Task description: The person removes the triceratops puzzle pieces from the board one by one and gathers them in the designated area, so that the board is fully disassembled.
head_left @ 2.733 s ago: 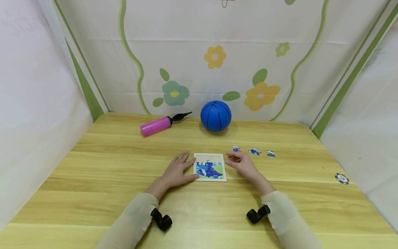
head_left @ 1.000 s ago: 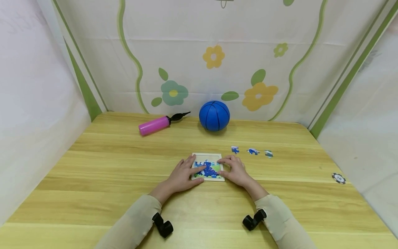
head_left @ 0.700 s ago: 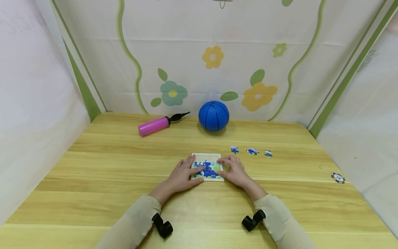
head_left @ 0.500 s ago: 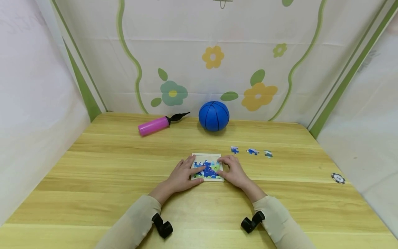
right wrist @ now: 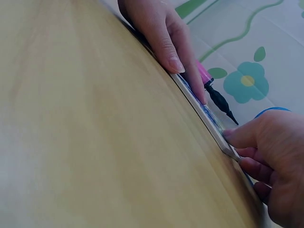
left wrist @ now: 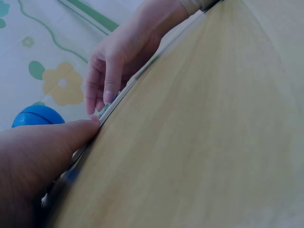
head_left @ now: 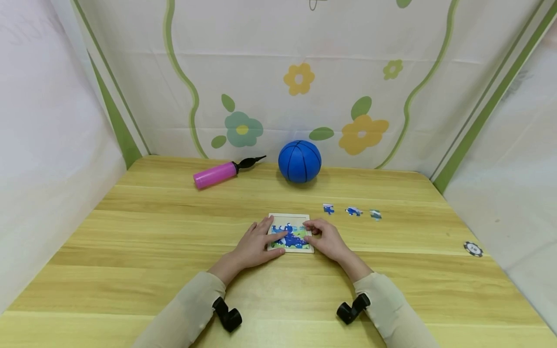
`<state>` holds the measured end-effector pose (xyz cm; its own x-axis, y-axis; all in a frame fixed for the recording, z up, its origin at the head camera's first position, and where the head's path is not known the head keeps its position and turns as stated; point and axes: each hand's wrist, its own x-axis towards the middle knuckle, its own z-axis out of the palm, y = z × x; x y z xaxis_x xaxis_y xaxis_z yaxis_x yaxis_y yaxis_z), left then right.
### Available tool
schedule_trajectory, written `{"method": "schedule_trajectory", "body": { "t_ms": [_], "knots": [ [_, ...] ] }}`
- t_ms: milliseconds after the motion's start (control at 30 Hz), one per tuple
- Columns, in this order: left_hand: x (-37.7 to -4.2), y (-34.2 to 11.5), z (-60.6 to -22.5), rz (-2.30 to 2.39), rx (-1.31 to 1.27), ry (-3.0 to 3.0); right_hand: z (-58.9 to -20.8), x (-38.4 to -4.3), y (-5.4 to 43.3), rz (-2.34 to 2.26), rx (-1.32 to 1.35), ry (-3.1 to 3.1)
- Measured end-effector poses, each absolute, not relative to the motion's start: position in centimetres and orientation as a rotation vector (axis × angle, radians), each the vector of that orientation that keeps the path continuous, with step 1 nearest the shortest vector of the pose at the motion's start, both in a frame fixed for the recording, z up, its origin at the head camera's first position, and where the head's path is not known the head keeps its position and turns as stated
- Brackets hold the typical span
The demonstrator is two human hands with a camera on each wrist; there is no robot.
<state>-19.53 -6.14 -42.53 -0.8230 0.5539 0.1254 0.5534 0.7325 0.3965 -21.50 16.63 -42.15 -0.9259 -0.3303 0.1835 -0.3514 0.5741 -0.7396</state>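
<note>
A small jigsaw puzzle (head_left: 290,238) with a blue dinosaur picture lies in a pale square frame (head_left: 289,215) at the table's middle. Across its left side lies my left hand (head_left: 252,246), index finger stretched over the pieces and thumb along the front edge. My right hand (head_left: 328,240) grips the right side, thumb on the picture and index fingertip further back. In the right wrist view its other fingers (right wrist: 259,171) curl beside the frame's corner. Several pieces fill the front part; the tray's back strip is bare. Three loose puzzle pieces (head_left: 354,211) lie to the back right.
A blue ball (head_left: 299,162) sits at the table's back, in front of a flowered cloth. Left of it lies a pink hand pump (head_left: 215,175) with a black nozzle. A round chip (head_left: 473,249) lies near the right edge of the wooden table (head_left: 152,251).
From beside the frame, my right hand has moved left onto the puzzle's right side. The left hand has slid right, its index finger now over the pieces. The loose pieces stay put.
</note>
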Motion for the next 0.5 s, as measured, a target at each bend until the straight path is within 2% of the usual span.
{"method": "schedule_trajectory", "body": {
  "t_ms": [500],
  "knots": [
    [-19.57, -6.16, -42.51, 0.679, 0.932, 2.91, -41.75, -22.15, 16.61, 1.248, 0.62, -2.879]
  ]
}}
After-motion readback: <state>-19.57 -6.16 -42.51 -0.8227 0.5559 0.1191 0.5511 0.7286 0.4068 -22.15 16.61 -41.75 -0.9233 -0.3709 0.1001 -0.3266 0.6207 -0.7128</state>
